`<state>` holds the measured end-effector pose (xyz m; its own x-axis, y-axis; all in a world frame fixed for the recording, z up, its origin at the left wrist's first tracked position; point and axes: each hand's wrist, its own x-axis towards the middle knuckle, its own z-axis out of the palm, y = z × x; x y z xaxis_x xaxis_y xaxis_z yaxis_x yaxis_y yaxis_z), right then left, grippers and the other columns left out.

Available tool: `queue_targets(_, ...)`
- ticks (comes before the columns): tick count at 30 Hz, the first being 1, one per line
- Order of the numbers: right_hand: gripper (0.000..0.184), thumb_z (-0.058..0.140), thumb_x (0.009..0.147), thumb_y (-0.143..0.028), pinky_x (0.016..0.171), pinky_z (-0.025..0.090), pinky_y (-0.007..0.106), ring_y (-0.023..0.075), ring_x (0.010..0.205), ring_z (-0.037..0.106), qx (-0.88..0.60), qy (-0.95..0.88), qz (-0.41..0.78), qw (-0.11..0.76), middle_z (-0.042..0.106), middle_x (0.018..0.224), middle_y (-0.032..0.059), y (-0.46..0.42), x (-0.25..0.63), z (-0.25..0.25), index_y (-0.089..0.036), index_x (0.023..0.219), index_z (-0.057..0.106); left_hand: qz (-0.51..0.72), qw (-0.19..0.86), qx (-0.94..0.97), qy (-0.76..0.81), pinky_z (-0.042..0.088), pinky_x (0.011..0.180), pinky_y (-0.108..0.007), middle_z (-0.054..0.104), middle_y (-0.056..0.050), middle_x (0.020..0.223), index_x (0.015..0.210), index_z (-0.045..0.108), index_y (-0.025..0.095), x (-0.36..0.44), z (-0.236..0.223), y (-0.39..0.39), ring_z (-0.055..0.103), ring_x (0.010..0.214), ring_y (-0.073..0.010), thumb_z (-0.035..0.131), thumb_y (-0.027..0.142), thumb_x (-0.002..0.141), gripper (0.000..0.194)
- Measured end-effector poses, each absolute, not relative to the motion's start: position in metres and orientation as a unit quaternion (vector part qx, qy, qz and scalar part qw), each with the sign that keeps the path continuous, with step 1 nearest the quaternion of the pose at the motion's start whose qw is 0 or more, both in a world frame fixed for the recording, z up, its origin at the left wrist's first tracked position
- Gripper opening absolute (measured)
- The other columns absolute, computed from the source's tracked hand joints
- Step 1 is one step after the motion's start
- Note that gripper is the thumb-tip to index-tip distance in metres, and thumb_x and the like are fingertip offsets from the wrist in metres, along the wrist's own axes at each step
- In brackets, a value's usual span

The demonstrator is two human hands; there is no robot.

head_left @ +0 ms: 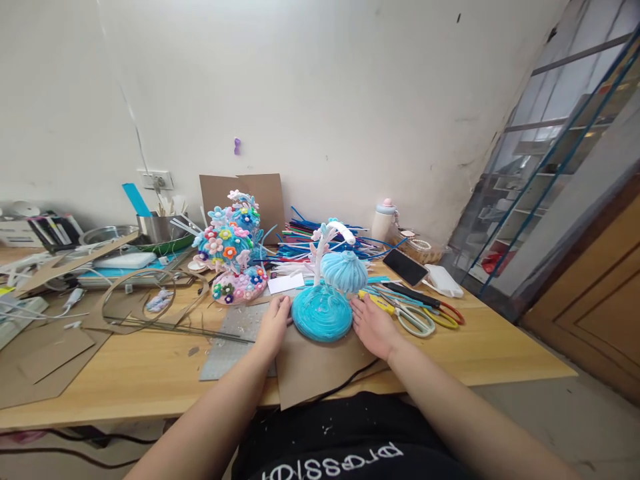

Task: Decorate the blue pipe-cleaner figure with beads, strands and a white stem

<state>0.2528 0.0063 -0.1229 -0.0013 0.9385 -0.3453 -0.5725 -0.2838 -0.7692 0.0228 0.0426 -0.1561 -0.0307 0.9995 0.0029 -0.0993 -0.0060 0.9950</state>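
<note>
A blue lamp-shaped craft of fuzzy pipe cleaners (323, 313) stands upright on a brown cardboard sheet (315, 373) in front of me. Its round base is wound in coils, and a white curved stem rises from it with small flowers. From the stem's tip hangs a light blue pleated shade (345, 271). My left hand (273, 323) grips the left edge of the base with fingers curled together. On the opposite edge my right hand (375, 325) presses its fingers against the base, so the craft is held between both hands.
Left of the craft stands a flower-covered piece (230, 247) on a pink base. Bundles of pipe cleaners (300, 243) lie behind. Scissors (417, 320), pliers (445, 315), a phone (405, 267) and a bottle (384, 220) are at right. Wires (200, 329) and a cardboard ring (107, 307) lie left.
</note>
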Motion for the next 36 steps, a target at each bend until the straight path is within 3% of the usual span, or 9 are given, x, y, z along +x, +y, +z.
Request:
queue_targets(12,0.055,0.04,0.098,-0.049,0.121,0.015,0.034,0.0132,0.145,0.026,-0.431,-0.211,0.674,0.562,0.028,0.16,0.0052,0.005,0.255,-0.125,-0.02,0.144,0.042,0.524,0.511,0.485,0.479,0.054,0.089,-0.043,0.069,-0.016,0.114,0.107,0.059,0.017,0.022,-0.156,0.045,0.065,0.109,-0.0301,0.059,0.068,0.075,0.06)
queue_targets(24,0.044,0.039,0.099,-0.043,0.12,0.022,0.035,0.0135,0.144,0.031,-0.419,-0.229,0.613,0.63,0.035,0.157,0.0006,-0.023,0.266,-0.119,-0.029,0.14,0.048,0.538,0.426,0.505,0.524,0.05,0.09,-0.043,0.067,-0.013,0.118,0.1,0.062,0.019,0.018,-0.153,0.046,0.056,0.12,-0.0337,0.057,0.057,0.079,0.044)
queue_targets(28,0.035,0.042,0.098,-0.037,0.119,0.029,0.035,0.0164,0.138,0.043,-0.409,-0.232,0.582,0.664,0.046,0.151,0.0041,-0.035,0.278,-0.107,-0.024,0.128,0.058,0.539,0.412,0.512,0.527,0.047,0.094,-0.044,0.067,-0.013,0.117,0.098,0.063,0.019,0.017,-0.15,0.045,0.055,0.121,-0.0336,0.057,0.056,0.079,0.042)
queue_targets(32,0.024,0.049,0.095,-0.033,0.116,0.037,0.035,0.0188,0.129,0.054,-0.404,-0.224,0.559,0.688,0.067,0.126,0.0058,-0.039,0.291,-0.104,-0.022,0.112,0.063,0.536,0.415,0.514,0.525,0.049,0.092,-0.044,0.068,-0.013,0.112,0.096,0.064,0.019,0.018,-0.15,0.044,0.056,0.119,-0.0347,0.057,0.058,0.078,0.043)
queue_targets(36,0.019,0.052,0.091,-0.027,0.116,0.037,0.039,0.0224,0.128,0.055,-0.419,-0.196,0.591,0.661,0.07,0.119,0.0098,-0.037,0.291,-0.113,-0.019,0.103,0.065,0.536,0.437,0.511,0.511,0.053,0.085,-0.042,0.067,-0.014,0.111,0.099,0.061,0.018,0.02,-0.153,0.045,0.061,0.111,-0.0328,0.058,0.061,0.076,0.05)
